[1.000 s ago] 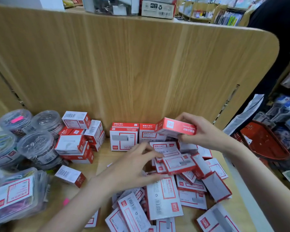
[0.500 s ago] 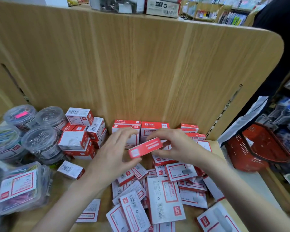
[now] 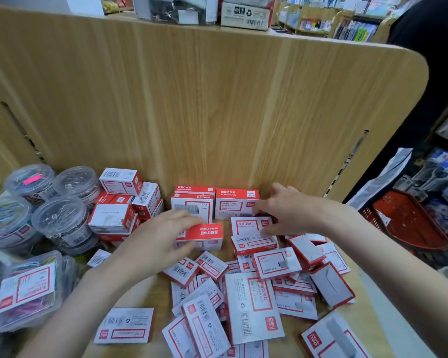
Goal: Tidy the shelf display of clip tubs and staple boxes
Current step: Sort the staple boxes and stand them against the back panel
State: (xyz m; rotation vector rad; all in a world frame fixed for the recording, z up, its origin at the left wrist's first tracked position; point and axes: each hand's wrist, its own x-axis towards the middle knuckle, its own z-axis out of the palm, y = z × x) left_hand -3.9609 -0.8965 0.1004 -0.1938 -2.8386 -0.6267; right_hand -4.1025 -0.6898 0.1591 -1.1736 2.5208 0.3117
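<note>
The left hand (image 3: 158, 241) is gripping a red-topped, white-sided cardboard staple box (image 3: 201, 235), fingers curled over its top and thumb at its near side, holding it low over the light wooden shelf board (image 3: 150, 288), just in front of the two upright red-and-white staple boxes standing against the wooden back panel (image 3: 217, 104). Those two, the left standing box (image 3: 193, 205) and the right standing box (image 3: 236, 204), are sitting side by side and touching.

The right hand (image 3: 286, 210) is reaching toward the far right corner, fingers loosely spread and lying on flat boxes beside the right standing box; whether it is pinching any of them I cannot tell.

A loose heap of flat red-and-white staple boxes (image 3: 248, 301) is lying scattered across the near and right part of the shelf, many overlapping and tilted. To the left, a small stack of red-and-white boxes (image 3: 114, 218) is sitting beside round clear plastic clip tubs (image 3: 60, 220), with clear bags of coloured clips (image 3: 29, 290) lying nearer at the left edge. A red plastic shopping basket (image 3: 409, 223) is sitting beyond the shelf on the right.
</note>
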